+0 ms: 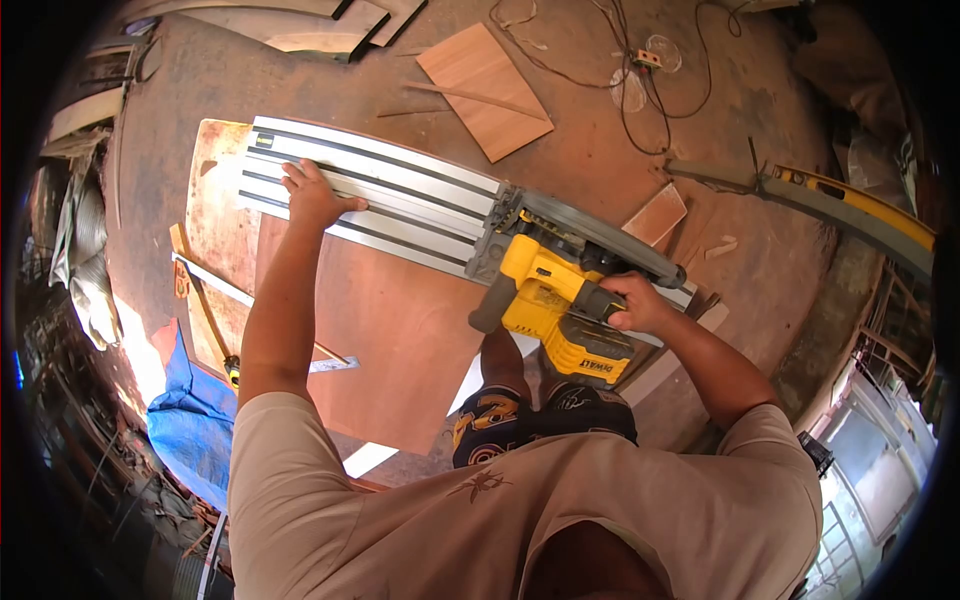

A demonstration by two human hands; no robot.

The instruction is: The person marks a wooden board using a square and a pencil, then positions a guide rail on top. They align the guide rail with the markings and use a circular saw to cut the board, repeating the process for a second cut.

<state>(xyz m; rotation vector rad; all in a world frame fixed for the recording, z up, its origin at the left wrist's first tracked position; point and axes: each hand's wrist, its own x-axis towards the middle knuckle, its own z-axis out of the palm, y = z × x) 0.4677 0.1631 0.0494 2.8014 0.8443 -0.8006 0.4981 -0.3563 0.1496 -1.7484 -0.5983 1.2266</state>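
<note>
My left hand (316, 196) lies with its fingers spread on a silver guide rail (420, 192) with dark strips, near the rail's left end. A yellow and black track saw (532, 268) sits on the right part of this rail. My right hand (640, 303) is wrapped round the saw's rear handle. Beneath the rail lies a reddish-brown wood panel (385, 330), reaching back towards my body. The saw's blade is hidden from view.
A square (330, 362) and a tape measure (232, 370) lie left of the panel, near a blue tarp (190, 420). Ahead on the floor are a loose wood piece (487, 90) and cables running to a socket block (648, 59). A yellow level (860, 200) is at right.
</note>
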